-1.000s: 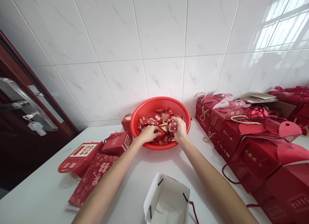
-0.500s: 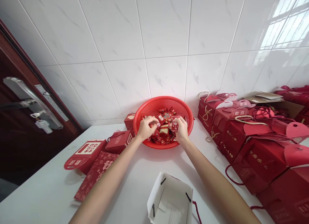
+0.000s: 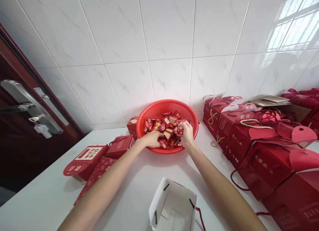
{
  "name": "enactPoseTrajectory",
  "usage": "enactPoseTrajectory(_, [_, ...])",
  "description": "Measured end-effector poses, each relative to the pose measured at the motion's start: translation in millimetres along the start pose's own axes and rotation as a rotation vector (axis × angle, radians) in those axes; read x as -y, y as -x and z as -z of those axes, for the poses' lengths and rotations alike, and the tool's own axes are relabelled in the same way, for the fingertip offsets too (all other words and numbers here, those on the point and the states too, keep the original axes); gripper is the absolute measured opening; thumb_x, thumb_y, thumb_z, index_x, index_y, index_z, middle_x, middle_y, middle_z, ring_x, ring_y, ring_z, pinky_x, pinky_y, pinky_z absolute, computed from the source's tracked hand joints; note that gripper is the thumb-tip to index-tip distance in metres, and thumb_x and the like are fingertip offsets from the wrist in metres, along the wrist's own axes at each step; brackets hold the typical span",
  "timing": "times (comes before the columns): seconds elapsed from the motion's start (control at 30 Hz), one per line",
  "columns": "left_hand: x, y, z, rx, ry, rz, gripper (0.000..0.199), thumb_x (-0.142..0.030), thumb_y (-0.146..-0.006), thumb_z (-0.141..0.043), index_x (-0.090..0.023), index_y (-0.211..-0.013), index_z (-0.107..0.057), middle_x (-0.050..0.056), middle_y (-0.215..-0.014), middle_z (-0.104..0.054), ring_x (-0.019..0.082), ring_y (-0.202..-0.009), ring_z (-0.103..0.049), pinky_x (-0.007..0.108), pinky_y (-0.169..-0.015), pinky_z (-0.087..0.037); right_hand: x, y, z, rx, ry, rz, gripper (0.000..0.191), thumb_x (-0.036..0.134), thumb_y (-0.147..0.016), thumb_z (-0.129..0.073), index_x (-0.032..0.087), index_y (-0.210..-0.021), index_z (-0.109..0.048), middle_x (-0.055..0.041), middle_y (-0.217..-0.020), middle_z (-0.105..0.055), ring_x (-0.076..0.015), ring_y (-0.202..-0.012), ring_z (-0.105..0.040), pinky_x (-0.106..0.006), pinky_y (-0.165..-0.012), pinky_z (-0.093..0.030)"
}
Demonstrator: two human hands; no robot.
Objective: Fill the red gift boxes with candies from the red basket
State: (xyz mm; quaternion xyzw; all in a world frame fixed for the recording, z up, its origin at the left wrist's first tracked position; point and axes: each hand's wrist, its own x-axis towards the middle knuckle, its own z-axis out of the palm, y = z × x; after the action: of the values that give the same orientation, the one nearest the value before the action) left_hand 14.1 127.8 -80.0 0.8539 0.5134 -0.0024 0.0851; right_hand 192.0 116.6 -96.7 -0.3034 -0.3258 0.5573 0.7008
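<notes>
A red plastic basket (image 3: 171,103) holds many wrapped candies (image 3: 168,134), mostly red with a few gold or cream ones. My left hand (image 3: 153,139) reaches over the near left rim, fingers stretched down among the candies; their tips are partly hidden. At the right side of the basket, my right hand (image 3: 187,133) grips a red candy packet (image 3: 181,128) with pale print; whether more lies behind it I cannot tell. Nearer to me stands an open box (image 3: 159,197) with a white inside, black fastener tabs and a dark red cord.
Closed red gift boxes (image 3: 236,138) with cord handles are packed along the right of the white table (image 3: 134,197). More red boxes (image 3: 94,158) lie on the left. The tiled wall (image 3: 171,75) rises behind the basket; a door with a handle (image 3: 30,105) is at far left.
My left hand has dropped from above the basket's middle to the candies at its near left, its fingers no longer pinched. My right hand keeps its packet. The view has shifted slightly.
</notes>
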Motion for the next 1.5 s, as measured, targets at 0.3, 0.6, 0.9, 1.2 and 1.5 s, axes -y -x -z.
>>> enactPoseTrajectory(0.3, [-1.3,-9.8,-5.2,-0.088,0.047,0.123,0.016,-0.033,-0.060,-0.076,-0.023,-0.058,-0.065,0.003,-0.063,-0.063,0.024,-0.070,-0.065,0.028,-0.062,-0.043,0.8,-2.0,3.4,-0.014,-0.001,-0.004,0.015,0.029,-0.055,-0.060,0.020,-0.064,-0.053,-0.0004,-0.066,-0.067,-0.0100,-0.049,-0.052,-0.022,-0.046,-0.042])
enactPoseTrajectory(0.6, [19.7,-9.9,-8.9,-0.333,0.453,0.105,0.059,-0.069,-0.085,-0.043,-0.022,-0.050,-0.033,-0.003,-0.046,-0.035,0.013,-0.048,-0.039,0.027,-0.051,-0.029,0.0,1.9,-5.3,0.054,-0.014,-0.021,0.015,0.029,-0.058,-0.061,0.020,-0.067,-0.054,-0.0007,-0.068,-0.067,-0.0103,-0.050,-0.052,-0.022,-0.045,-0.041])
enactPoseTrajectory(0.9, [24.0,-11.3,-12.7,-0.575,0.648,0.094,0.059,-0.069,-0.088,-0.044,-0.018,-0.061,-0.058,0.001,-0.058,-0.059,0.020,-0.065,-0.058,0.030,-0.063,-0.047,2.2,3.0,-3.1,0.091,0.001,-0.061,0.014,0.030,-0.059,-0.062,0.020,-0.067,-0.055,-0.0001,-0.066,-0.066,-0.0109,-0.050,-0.052,-0.023,-0.045,-0.042])
enactPoseTrajectory(1.2, [18.1,2.1,-12.0,-0.711,0.497,-0.051,0.022,-0.021,-0.078,-0.059,-0.022,-0.090,-0.077,0.006,-0.101,-0.077,0.023,-0.099,-0.069,0.035,-0.096,-0.051,2.4,5.8,-7.2,0.105,0.023,-0.056,0.013,0.030,-0.061,-0.061,0.020,-0.067,-0.056,-0.0006,-0.067,-0.067,-0.0116,-0.050,-0.052,-0.024,-0.045,-0.042])
enactPoseTrajectory(1.5, [-12.8,-2.0,-1.2,0.054,0.159,-0.220,0.026,-0.028,-0.074,-0.070,-0.028,-0.098,-0.081,0.002,-0.107,-0.076,0.022,-0.090,-0.070,0.024,-0.074,-0.049,1.5,-1.2,1.4,0.041,0.000,-0.035,0.014,0.029,-0.058,-0.062,0.019,-0.064,-0.056,-0.0007,-0.064,-0.067,-0.0105,-0.048,-0.052,-0.022,-0.045,-0.041])
